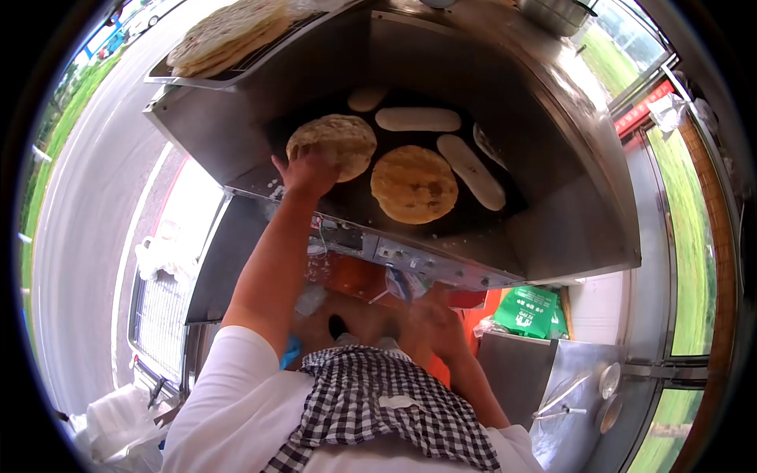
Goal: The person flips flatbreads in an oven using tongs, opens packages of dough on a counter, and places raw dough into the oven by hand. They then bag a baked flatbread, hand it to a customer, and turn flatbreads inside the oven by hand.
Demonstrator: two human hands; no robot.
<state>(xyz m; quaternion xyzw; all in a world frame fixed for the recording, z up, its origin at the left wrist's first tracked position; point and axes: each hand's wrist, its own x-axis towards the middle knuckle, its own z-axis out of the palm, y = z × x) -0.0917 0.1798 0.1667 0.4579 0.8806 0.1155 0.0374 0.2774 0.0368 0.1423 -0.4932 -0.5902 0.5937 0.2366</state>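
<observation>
A pale, round flatbread [347,135] lies at the left of the dark griddle [339,197]. My left hand [311,169] rests on its near edge, fingers stretched over the top and thumb held apart. Just right of it sits a second round flatbread [414,184], golden with browned patches. Behind are a long oval dough piece [418,119] and a smaller pale piece [367,98]. Another long piece [471,172] lies slantwise on the right. My right hand [434,319] hangs low in front of the apron, away from the griddle; its fingers are blurred.
Metal walls [579,181] enclose the griddle's back and sides. Stacked flatbreads [229,39] lie on a rack at the upper left. A metal pot [556,14] stands at the upper right. Below the griddle runs a control panel [426,258]; a green bag [527,311] is at lower right.
</observation>
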